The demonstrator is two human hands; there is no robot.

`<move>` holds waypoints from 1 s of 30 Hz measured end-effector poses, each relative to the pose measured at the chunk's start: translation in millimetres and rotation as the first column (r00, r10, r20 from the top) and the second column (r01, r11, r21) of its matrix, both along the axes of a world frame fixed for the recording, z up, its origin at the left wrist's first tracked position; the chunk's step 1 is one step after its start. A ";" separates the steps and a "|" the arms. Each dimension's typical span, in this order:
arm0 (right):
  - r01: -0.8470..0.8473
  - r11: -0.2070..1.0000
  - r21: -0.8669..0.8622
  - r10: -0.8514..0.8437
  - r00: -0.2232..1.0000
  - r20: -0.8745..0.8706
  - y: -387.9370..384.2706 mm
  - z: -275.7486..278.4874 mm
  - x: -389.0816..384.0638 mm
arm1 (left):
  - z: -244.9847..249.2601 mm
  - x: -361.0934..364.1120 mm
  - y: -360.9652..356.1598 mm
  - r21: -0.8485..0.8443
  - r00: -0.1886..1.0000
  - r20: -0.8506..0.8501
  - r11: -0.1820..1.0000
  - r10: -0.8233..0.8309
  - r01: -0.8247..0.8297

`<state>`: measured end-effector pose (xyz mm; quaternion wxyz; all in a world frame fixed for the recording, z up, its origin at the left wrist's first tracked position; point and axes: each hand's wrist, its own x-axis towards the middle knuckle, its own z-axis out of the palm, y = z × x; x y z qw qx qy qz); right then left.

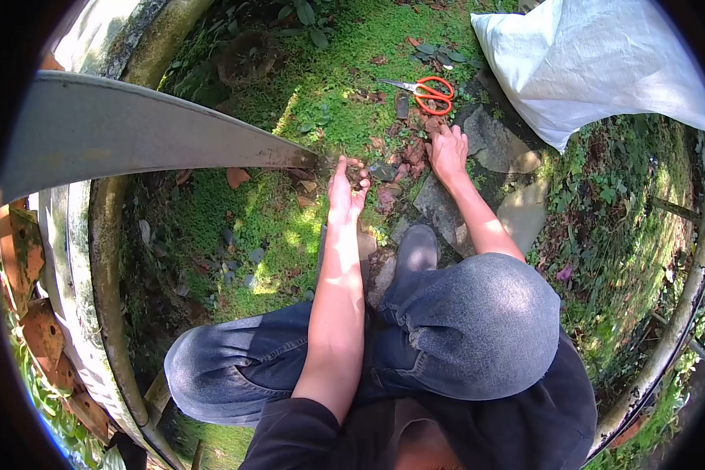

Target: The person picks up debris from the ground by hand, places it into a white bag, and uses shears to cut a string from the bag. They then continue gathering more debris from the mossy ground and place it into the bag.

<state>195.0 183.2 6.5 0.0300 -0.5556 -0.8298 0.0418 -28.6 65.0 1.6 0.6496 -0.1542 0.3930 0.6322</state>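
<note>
My left hand is turned palm up with its fingers curled around a small dark, crumbly clump, which looks like soil or plant debris. To its right, my right hand reaches down to the ground, fingers bent and pressed together at the reddish-brown fragments. Its fingertips are partly hidden, so what they pinch does not show. Just beyond that hand lie scissors with orange handles, blades pointing left.
A white woven sack lies at the upper right. Flat grey stones sit beside my right hand. From the left, a tapering grey metal piece reaches close to my left hand. Low green plants cover much of the ground.
</note>
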 end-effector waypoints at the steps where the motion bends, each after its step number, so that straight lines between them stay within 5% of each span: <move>1: -0.004 1.000 -0.011 0.004 1.000 0.015 -0.6 -0.5 -1.1 | -0.1 0.1 -0.2 -0.002 1.000 -0.005 1.000 0.000 0.000; 7: 0.021 0.993 0.116 -0.008 0.993 -0.118 -8.8 -1.1 -5.8 | -0.5 -2.0 -0.8 -0.005 1.000 0.002 1.000 0.005 -0.005; 10: 0.099 0.995 -0.034 -0.104 0.962 -0.254 -10.3 10.0 -10.3 | -1.7 -3.1 -1.1 -0.022 1.000 -0.023 1.000 -0.001 0.001; 13: -0.107 0.959 -0.262 -0.022 0.894 -0.448 -21.3 23.4 -19.6 | -2.6 -3.0 -0.8 -0.016 1.000 -0.017 1.000 -0.004 0.004; 15: -0.180 0.940 -0.291 0.101 0.958 -0.269 -29.6 24.3 -24.2 | -3.7 -2.1 -0.4 -0.006 1.000 -0.010 1.000 -0.003 0.003; 17: -0.195 0.974 -0.118 0.171 0.967 -0.188 -39.9 2.9 -25.7 | -3.7 -1.7 1.0 -0.001 1.000 -0.006 1.000 -0.005 0.005; 20: -0.171 0.979 -0.110 0.163 0.983 -0.085 -45.2 0.1 -33.0 | -3.1 -1.8 0.2 -0.007 1.000 -0.008 1.000 -0.010 0.010; 30: -0.105 0.993 -0.061 0.098 0.990 -0.102 -45.0 -11.2 -40.0 | 4.0 -3.7 3.9 -0.025 1.000 -0.004 1.000 -0.003 0.003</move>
